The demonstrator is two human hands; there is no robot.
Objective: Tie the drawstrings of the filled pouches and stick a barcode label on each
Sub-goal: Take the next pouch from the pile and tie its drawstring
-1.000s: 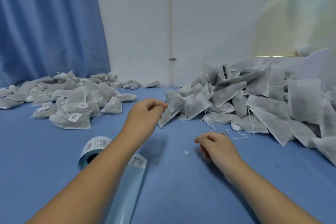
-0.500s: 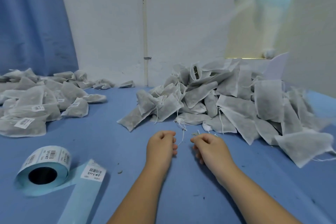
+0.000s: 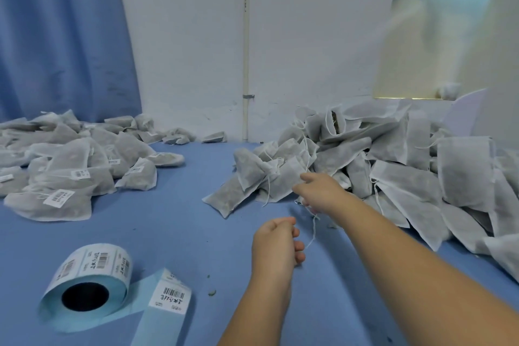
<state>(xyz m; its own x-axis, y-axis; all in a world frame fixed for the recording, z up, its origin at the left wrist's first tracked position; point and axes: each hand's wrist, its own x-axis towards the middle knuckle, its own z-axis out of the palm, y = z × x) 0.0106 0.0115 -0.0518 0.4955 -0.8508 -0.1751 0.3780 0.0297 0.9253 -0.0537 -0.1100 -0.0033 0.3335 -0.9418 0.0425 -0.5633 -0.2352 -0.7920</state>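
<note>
Roughly midway: labelled pouches (image 3: pixel 64 199) lie piled left on the desk (image 3: pixel 174 233); the untied heap (image 3: pixel 393 166) waits right; right hand (image 3: pixel 320 191) pinches a drawstring (image 3: pixel 314 229) there; left hand (image 3: pixel 276 244) is curled, its hold unclear; label roll (image 3: pixel 87 281) sits near.

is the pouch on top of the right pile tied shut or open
Open: the pouch has its mouth gaping toward the camera, with dark filling visible inside.
</note>
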